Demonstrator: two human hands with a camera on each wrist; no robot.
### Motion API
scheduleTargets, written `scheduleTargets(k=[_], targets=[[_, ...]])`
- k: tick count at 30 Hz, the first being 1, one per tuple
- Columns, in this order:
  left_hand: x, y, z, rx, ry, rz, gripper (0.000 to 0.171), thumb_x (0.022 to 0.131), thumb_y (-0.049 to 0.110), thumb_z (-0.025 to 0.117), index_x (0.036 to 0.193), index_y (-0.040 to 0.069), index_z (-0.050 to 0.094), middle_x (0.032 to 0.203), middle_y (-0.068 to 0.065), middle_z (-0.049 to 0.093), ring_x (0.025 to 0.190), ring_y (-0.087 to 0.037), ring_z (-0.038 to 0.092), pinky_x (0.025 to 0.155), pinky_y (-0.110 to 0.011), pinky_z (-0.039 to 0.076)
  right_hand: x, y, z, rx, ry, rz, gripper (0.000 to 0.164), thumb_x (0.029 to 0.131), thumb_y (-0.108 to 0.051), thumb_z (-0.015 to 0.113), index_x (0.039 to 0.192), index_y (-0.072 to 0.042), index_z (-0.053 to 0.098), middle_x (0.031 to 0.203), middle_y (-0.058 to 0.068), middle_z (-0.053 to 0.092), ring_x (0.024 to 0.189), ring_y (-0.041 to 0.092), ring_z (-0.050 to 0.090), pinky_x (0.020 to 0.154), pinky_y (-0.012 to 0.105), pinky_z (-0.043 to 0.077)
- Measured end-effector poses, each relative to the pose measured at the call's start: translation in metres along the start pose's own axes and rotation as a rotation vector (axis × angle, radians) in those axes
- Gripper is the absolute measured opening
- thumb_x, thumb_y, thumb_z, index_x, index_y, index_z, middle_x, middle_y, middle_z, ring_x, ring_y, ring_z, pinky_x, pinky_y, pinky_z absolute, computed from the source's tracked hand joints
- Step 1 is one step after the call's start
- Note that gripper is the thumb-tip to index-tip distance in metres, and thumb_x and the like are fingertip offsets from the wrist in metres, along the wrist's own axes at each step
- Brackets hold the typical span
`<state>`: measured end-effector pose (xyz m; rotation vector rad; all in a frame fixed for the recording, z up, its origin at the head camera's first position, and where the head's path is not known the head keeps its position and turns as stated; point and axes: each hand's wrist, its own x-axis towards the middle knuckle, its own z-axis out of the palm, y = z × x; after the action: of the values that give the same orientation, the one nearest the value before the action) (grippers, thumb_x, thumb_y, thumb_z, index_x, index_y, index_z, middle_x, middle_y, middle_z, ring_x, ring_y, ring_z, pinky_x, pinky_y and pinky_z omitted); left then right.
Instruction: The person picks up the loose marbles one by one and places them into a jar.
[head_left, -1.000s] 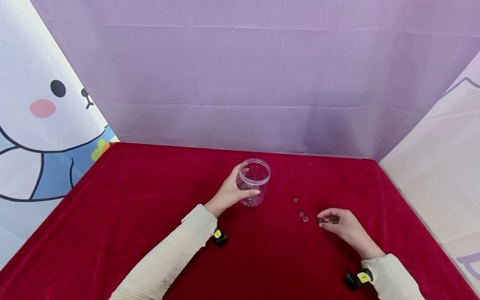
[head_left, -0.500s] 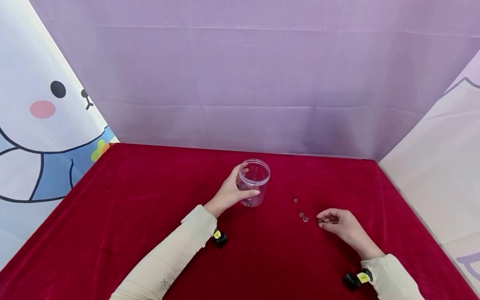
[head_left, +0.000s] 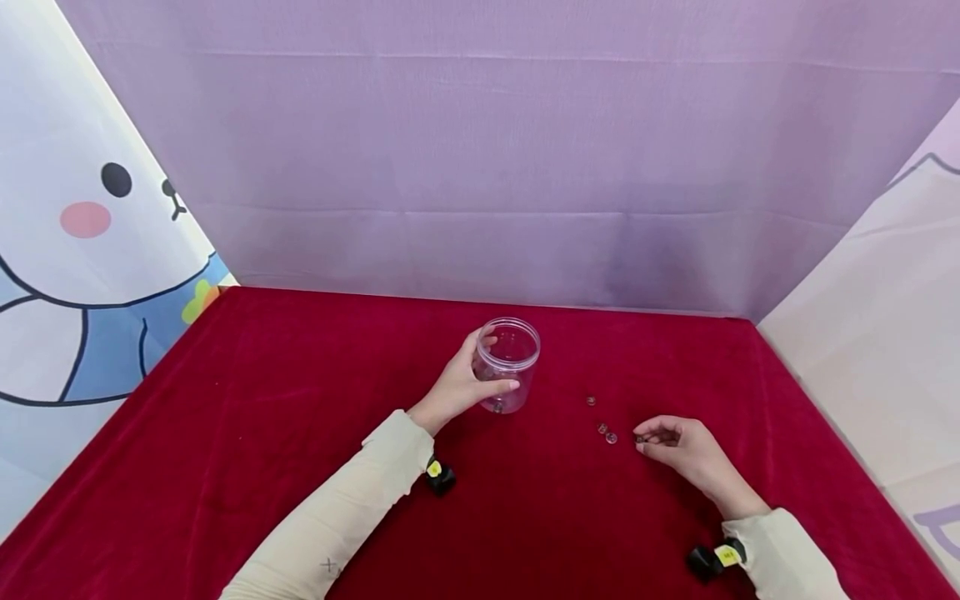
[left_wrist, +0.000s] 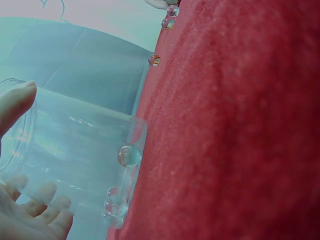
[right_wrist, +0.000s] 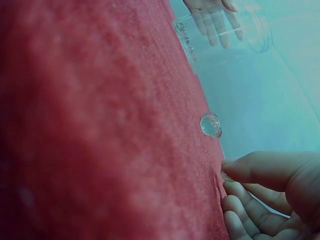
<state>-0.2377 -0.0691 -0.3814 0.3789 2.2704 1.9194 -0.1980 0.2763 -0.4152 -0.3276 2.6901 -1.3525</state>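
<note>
Left hand (head_left: 459, 382) grips clear jar (head_left: 517, 365), marbles (left_wrist: 129, 156) at its base; right hand (head_left: 688, 454) pinches one marble (head_left: 640, 439) near three loose marbles (head_left: 611, 437) on red cloth (head_left: 525, 508).

Three loose marbles (head_left: 602, 428) are blocking our low path between our right hand (head_left: 686, 450) and the jar (head_left: 516, 354), whose left side our left hand (head_left: 459, 382) is covering; nearer, red cloth (head_left: 540, 517) is lying open.

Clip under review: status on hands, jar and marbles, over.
Left hand grips clear jar, marbles inside. Right hand pinches another marble. Three loose marbles between; nothing else seen in the way.
</note>
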Motion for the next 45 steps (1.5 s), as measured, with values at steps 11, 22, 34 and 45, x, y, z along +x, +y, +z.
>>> scheduleTargets(k=[11, 22, 34, 45], targets=[[0.000, 0.000, 0.000, 0.000, -0.003, -0.005, 0.090, 0.078, 0.014, 0.077, 0.149, 0.018, 0.021, 0.146, -0.010, 0.036, 0.131, -0.030, 0.038, 0.103, -0.048, 0.039, -0.001, -0.001, 0.000, 0.007, 0.004, -0.012, 0.020, 0.082, -0.002, 0.069, 0.101, 0.005, 0.066, 0.089, 0.013, 0.068, 0.073, 0.007, 0.061, 0.065, 0.021, 0.052], [0.000, 0.000, 0.000, -0.008, -0.006, 0.001, 0.090, 0.078, 0.014, 0.077, 0.148, 0.017, 0.021, 0.146, -0.011, 0.036, 0.132, -0.032, 0.038, 0.103, -0.048, 0.038, 0.000, -0.009, 0.002, 0.025, 0.006, -0.042, 0.020, 0.083, -0.006, 0.070, 0.101, 0.003, 0.066, 0.087, 0.009, 0.067, 0.072, 0.008, 0.059, 0.064, 0.021, 0.051], [0.000, 0.001, 0.000, -0.002, -0.004, -0.002, 0.089, 0.078, 0.015, 0.077, 0.148, 0.017, 0.022, 0.145, -0.011, 0.036, 0.131, -0.031, 0.039, 0.103, -0.048, 0.038, 0.004, -0.021, 0.006, 0.042, 0.020, -0.055, 0.022, 0.084, -0.008, 0.070, 0.103, 0.003, 0.066, 0.090, 0.009, 0.067, 0.073, 0.008, 0.059, 0.064, 0.021, 0.051], [0.000, 0.001, 0.001, 0.005, 0.002, -0.006, 0.089, 0.077, 0.015, 0.077, 0.148, 0.017, 0.022, 0.145, -0.010, 0.037, 0.131, -0.030, 0.038, 0.103, -0.048, 0.039, 0.009, -0.030, 0.012, 0.071, 0.031, -0.076, 0.024, 0.084, -0.009, 0.070, 0.104, 0.003, 0.066, 0.093, 0.010, 0.068, 0.074, 0.012, 0.061, 0.065, 0.022, 0.052]])
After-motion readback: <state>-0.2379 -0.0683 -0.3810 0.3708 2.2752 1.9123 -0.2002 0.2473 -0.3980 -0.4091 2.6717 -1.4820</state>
